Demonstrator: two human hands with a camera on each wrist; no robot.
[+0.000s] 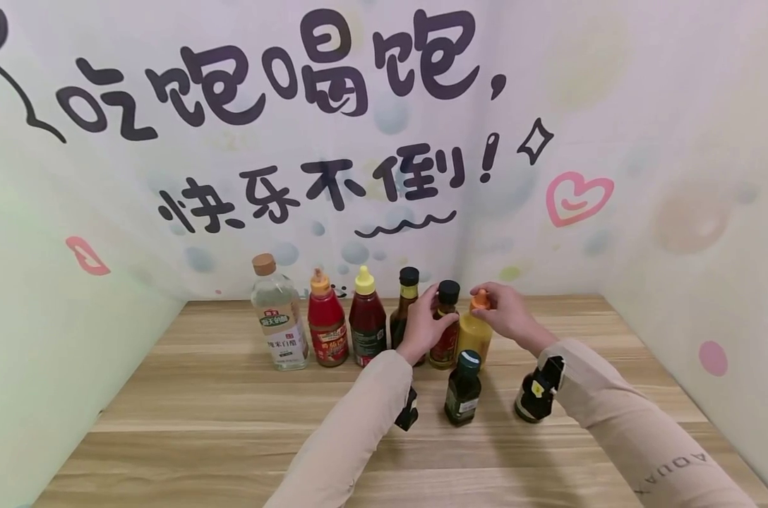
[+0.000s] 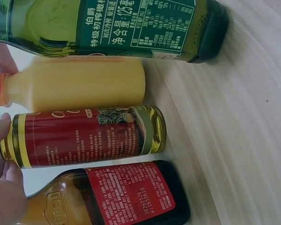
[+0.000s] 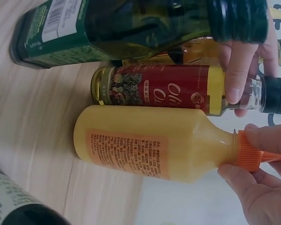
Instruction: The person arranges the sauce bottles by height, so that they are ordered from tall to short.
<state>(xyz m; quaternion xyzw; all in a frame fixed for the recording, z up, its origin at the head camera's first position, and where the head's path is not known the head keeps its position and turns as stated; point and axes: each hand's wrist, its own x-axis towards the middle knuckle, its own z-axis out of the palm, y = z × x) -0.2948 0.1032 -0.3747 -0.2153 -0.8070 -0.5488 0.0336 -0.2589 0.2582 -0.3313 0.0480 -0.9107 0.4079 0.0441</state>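
Note:
In the head view my left hand (image 1: 425,324) grips the upper part of a red-labelled olive oil bottle (image 1: 444,346) with a black cap. Thumb and fingers lie on either side of its neck in the right wrist view. Just right of it stands a yellow squeeze bottle (image 3: 145,140), upright on the table. My right hand (image 1: 510,314) pinches its orange cap (image 3: 249,151). A small dark green olive oil bottle (image 1: 463,395) stands in front of these two. Left of the left hand is a dark sauce bottle (image 2: 131,197) with a red label, partly hidden by that hand in the head view.
Further left in the row stand a clear vinegar bottle (image 1: 276,331), a red ketchup bottle (image 1: 327,328) and a dark red bottle (image 1: 367,324) with a yellow cap. Another dark bottle (image 1: 525,410) is partly hidden under the right wrist. A printed cloth wall (image 1: 358,233) rises behind the wooden table (image 1: 187,409).

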